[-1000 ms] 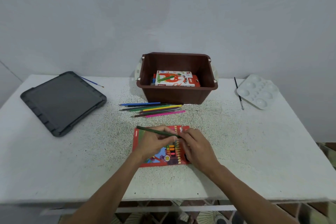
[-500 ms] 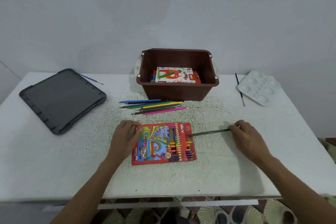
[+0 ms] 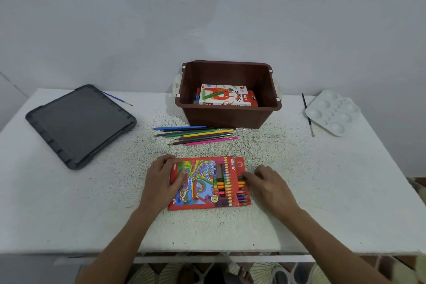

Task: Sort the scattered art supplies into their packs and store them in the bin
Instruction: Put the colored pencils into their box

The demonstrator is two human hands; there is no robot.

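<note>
A red colour pencil pack lies flat near the table's front edge, its open end to the right with several pencil ends showing. My left hand lies over the pack's left end and presses it down, thumb on the cover. My right hand is at the open end, fingertips pinching the back end of a dark green pencil that is almost fully inside. Several loose coloured pencils lie in a row between the pack and the brown bin. An oil pastels box lies inside the bin.
A dark grey bin lid lies at the back left with a blue brush behind it. A white paint palette and a black brush lie at the back right.
My right hand has moved left from the table's right side and slid the green pencil into the pack. My left hand stays on the pack's left end.
</note>
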